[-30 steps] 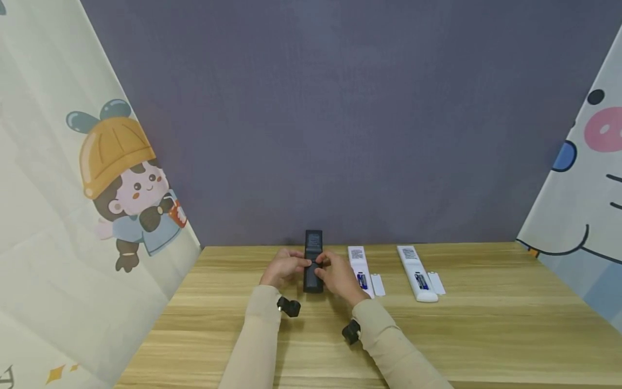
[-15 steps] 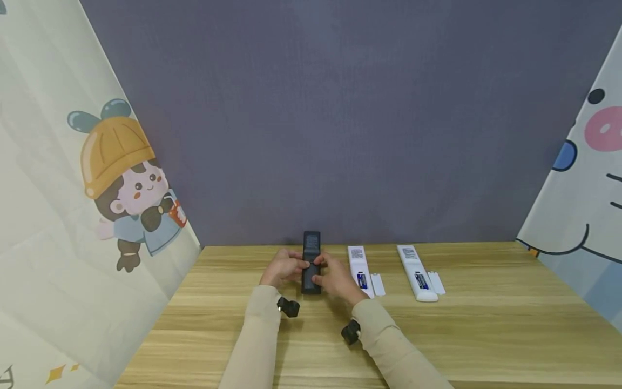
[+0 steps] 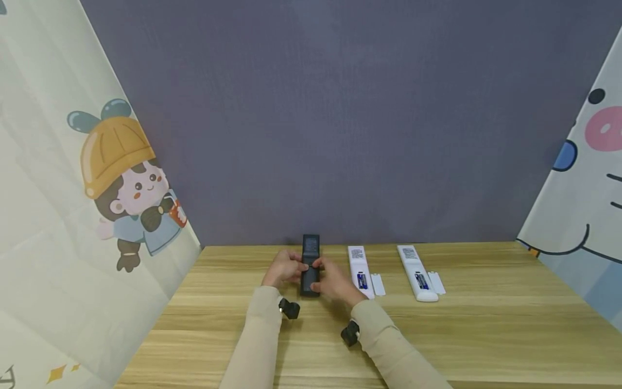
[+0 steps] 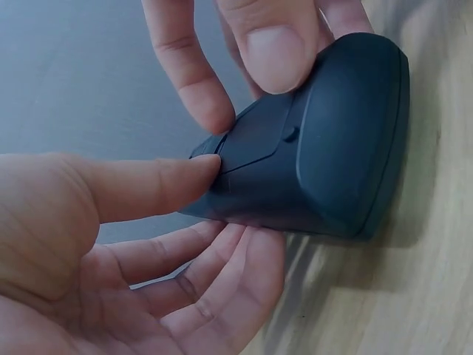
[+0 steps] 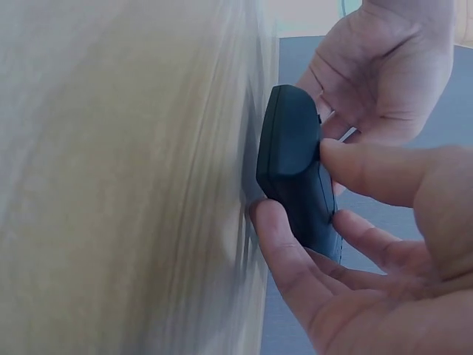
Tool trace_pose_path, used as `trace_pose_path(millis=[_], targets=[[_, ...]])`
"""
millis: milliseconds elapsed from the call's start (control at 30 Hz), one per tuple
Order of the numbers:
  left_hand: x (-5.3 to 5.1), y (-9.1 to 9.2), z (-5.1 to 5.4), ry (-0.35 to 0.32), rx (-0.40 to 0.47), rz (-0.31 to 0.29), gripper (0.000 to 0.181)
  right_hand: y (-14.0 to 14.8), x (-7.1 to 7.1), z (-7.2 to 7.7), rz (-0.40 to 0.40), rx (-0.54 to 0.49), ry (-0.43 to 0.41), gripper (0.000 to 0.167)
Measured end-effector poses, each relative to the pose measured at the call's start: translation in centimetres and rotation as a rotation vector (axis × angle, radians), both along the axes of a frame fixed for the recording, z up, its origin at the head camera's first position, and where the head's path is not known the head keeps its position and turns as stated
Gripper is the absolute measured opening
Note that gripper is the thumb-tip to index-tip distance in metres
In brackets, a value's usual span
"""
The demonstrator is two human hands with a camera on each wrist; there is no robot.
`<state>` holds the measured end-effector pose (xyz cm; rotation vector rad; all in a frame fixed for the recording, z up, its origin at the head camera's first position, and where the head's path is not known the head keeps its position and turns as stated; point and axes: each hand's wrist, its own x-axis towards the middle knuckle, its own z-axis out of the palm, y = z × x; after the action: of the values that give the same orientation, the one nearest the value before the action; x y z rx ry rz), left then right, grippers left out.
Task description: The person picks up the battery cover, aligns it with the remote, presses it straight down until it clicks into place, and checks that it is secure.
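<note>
A black remote control (image 3: 311, 247) lies back side up between the two hands, with its battery cover (image 4: 255, 134) in place on its back. My left hand (image 3: 283, 268) grips the remote's left side, thumb on top at the cover's far edge and fingers along the side, partly beneath. From the right, my right hand (image 3: 336, 282) holds the remote too. Its thumb presses on the cover near the closer end, and its index fingertip touches the cover's far edge. In the right wrist view, another right finger (image 5: 273, 229) supports the remote's lower edge, close to the tabletop.
To the right, two white remotes (image 3: 357, 259) (image 3: 410, 262) lie back up with batteries (image 3: 362, 281) (image 3: 421, 281) exposed. A loose white cover (image 3: 378, 284) (image 3: 436, 282) lies beside each. A grey panel (image 3: 311, 119) borders the wooden table (image 3: 233, 335) at the back.
The black remote has shifted slightly toward the person and a little left. Both hands keep their hold, and the right thumb has slid slightly toward the remote's closer end.
</note>
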<state>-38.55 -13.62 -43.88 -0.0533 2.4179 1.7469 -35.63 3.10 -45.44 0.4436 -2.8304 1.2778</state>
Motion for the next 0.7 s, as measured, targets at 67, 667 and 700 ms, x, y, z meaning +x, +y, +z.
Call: trace_pose_path(millis=[67,667,700], targets=[[-0.08,0.04,-0.16,-0.001,-0.006,0.005,0.031,-0.01,0.00,-0.09,0.004,0.008,0.000,0.051],[0.05,0.18,-0.44,-0.002,-0.078,0.043,0.032,0.03,0.18,-0.49,0.060,-0.021,-0.002,0.053],[0.07,0.20,-0.48,0.001,-0.080,0.046,0.032,0.02,0.21,-0.49,0.058,-0.015,0.000,0.052]])
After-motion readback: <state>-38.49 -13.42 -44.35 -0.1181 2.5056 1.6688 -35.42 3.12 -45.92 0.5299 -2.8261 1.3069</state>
